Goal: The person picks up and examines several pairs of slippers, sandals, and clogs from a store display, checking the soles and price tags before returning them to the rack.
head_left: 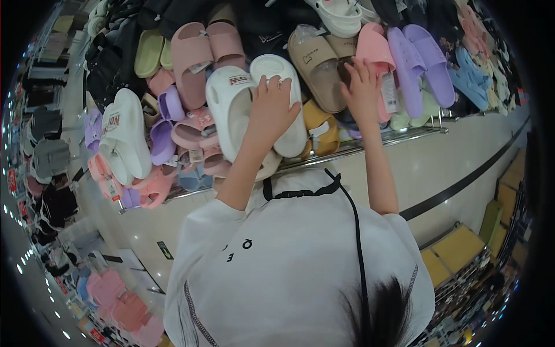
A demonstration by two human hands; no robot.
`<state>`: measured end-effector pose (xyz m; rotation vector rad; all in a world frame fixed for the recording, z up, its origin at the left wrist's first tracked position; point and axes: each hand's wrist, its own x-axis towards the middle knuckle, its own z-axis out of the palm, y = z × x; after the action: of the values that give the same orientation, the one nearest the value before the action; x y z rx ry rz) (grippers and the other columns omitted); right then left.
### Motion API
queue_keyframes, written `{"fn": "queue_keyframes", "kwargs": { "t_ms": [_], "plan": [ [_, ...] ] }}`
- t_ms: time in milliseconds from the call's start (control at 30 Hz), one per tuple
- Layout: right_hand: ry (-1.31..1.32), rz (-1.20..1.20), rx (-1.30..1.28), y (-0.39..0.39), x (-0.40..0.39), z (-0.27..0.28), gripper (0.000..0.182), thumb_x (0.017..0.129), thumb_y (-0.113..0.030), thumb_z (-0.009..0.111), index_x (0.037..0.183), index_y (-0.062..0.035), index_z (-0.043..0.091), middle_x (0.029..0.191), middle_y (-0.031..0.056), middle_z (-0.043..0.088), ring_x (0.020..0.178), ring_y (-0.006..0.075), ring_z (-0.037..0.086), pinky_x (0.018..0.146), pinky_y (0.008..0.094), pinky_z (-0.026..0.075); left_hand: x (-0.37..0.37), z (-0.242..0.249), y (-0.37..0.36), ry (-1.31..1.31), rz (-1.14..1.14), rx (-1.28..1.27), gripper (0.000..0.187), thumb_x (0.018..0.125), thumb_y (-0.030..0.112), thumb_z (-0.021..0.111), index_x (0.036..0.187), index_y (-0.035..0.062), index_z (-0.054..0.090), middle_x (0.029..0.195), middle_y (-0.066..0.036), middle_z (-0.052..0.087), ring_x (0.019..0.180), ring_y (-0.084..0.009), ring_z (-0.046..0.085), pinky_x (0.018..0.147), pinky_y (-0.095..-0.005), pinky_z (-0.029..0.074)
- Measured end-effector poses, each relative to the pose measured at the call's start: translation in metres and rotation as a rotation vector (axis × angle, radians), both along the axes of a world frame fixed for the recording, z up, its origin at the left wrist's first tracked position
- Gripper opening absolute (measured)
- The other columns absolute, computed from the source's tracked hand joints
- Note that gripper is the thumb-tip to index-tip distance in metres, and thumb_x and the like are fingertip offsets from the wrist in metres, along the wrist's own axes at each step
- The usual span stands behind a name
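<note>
My left hand [270, 107] rests on a pair of white slippers with chunky soles, fingers a little bent and thumb apart. Its fingertips lie over the right-hand white slipper [290, 136]; the other white slipper [222, 104] has red and black lettering on its strap. My right hand [363, 87] is spread between a brown slipper [318, 69] and a coral pink slipper [374, 49], its fingertips overlapping the pink one's edge. A white tag [391, 98] hangs beside that hand. No slipper is lifted in either hand.
Purple slippers [425, 63] lie to the right, dusty pink slippers [192, 61] and another white pair [124, 136] to the left. Mustard slippers [319, 128] sit below the brown one. A metal rail [399, 137] edges the display. Yellow-topped shelving [457, 251] stands at lower right.
</note>
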<state>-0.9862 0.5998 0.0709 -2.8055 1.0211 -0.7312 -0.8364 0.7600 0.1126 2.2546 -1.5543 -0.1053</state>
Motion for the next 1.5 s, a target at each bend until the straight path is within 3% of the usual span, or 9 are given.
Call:
{"fn": "queue_keyframes", "kwargs": {
  "t_ms": [67, 200, 333, 433, 667, 733, 933, 1300, 1500],
  "plan": [
    [0.002, 0.078, 0.028, -0.011, -0.006, 0.000, 0.042, 0.068, -0.017, 0.060, 0.108, -0.0101, 0.052, 0.125, 0.0029, 0.039, 0.123, 0.0250, 0.028, 0.099, 0.0523, 0.020, -0.017, -0.001, -0.023, 0.062, 0.087, 0.079, 0.062, 0.068, 0.024, 0.064, 0.121, 0.0028, 0.038, 0.121, -0.020, 0.039, 0.114, -0.0404, 0.035, 0.095, -0.0443, 0.032],
    [0.003, 0.209, 0.083, -0.015, -0.017, 0.000, 0.035, 0.066, -0.016, 0.060, 0.100, -0.0062, 0.055, 0.125, 0.0044, 0.039, 0.123, 0.0263, 0.027, 0.097, 0.0536, 0.020, -0.025, -0.040, -0.086, 0.076, 0.244, -0.011, 0.088, 0.059, 0.024, 0.073, 0.130, 0.0067, 0.024, 0.131, -0.018, 0.028, 0.119, -0.0420, 0.029, 0.094, -0.0468, 0.032],
    [0.004, 0.318, 0.089, -0.023, -0.028, -0.003, 0.032, 0.066, -0.015, 0.060, 0.095, -0.0042, 0.056, 0.124, 0.0059, 0.039, 0.123, 0.0270, 0.027, 0.096, 0.0538, 0.022, -0.011, -0.051, -0.118, 0.051, 0.280, -0.051, 0.097, 0.052, 0.023, 0.077, 0.132, 0.0129, 0.023, 0.135, -0.017, 0.024, 0.119, -0.0417, 0.028, 0.096, -0.0461, 0.031],
    [-0.032, 0.384, 0.107, -0.030, -0.030, 0.002, 0.030, 0.066, -0.015, 0.061, 0.093, -0.0046, 0.056, 0.123, 0.0063, 0.041, 0.122, 0.0270, 0.028, 0.095, 0.0530, 0.023, 0.005, -0.067, -0.119, 0.079, 0.157, -0.244, 0.093, 0.051, 0.021, 0.076, 0.131, 0.0138, 0.028, 0.135, -0.016, 0.025, 0.118, -0.0398, 0.030, 0.097, -0.0429, 0.031],
    [-0.092, 0.437, 0.211, -0.035, -0.033, 0.005, 0.029, 0.061, -0.013, 0.061, 0.089, -0.0057, 0.057, 0.121, 0.0053, 0.043, 0.120, 0.0265, 0.031, 0.096, 0.0498, 0.024, -0.001, -0.064, -0.118, 0.068, 0.212, -0.194, 0.072, 0.053, 0.006, 0.068, 0.119, 0.0111, 0.041, 0.127, -0.014, 0.035, 0.113, -0.0364, 0.036, 0.095, -0.0403, 0.033],
    [-0.099, 0.431, 0.206, -0.035, -0.032, 0.007, 0.029, 0.060, -0.013, 0.061, 0.088, -0.0057, 0.057, 0.120, 0.0051, 0.043, 0.120, 0.0264, 0.032, 0.095, 0.0493, 0.024, -0.003, -0.064, -0.120, 0.147, 0.218, -0.347, 0.063, 0.053, 0.003, 0.065, 0.112, 0.0113, 0.045, 0.121, -0.011, 0.041, 0.112, -0.0350, 0.035, 0.092, -0.0421, 0.035],
    [-0.134, 0.448, 0.231, -0.037, -0.032, 0.013, 0.028, 0.057, -0.011, 0.061, 0.085, -0.0058, 0.058, 0.116, 0.0061, 0.045, 0.119, 0.0270, 0.032, 0.095, 0.0493, 0.024, -0.018, -0.039, -0.121, 0.041, 0.318, -0.300, 0.052, 0.057, 0.005, 0.061, 0.106, 0.0179, 0.052, 0.116, -0.004, 0.046, 0.113, -0.0294, 0.036, 0.083, -0.0463, 0.034],
    [-0.266, 0.432, 0.332, -0.029, -0.037, 0.006, 0.025, 0.057, -0.004, 0.057, 0.082, -0.0034, 0.058, 0.112, 0.0088, 0.047, 0.119, 0.0296, 0.033, 0.094, 0.0490, 0.027, -0.008, 0.016, -0.088, -0.163, 0.240, -0.171, 0.050, 0.056, 0.001, 0.055, 0.102, 0.0195, 0.058, 0.117, -0.001, 0.049, 0.115, -0.0251, 0.037, 0.086, -0.0435, 0.030],
    [-0.164, 0.410, 0.212, -0.025, -0.034, 0.005, 0.023, 0.060, -0.004, 0.057, 0.083, -0.0012, 0.057, 0.114, 0.0104, 0.044, 0.120, 0.0295, 0.033, 0.094, 0.0497, 0.028, -0.006, 0.043, -0.057, -0.112, 0.375, -0.314, 0.049, 0.054, 0.003, 0.053, 0.100, 0.0183, 0.058, 0.116, -0.002, 0.049, 0.114, -0.0256, 0.037, 0.088, -0.0433, 0.028]
  ]
}}
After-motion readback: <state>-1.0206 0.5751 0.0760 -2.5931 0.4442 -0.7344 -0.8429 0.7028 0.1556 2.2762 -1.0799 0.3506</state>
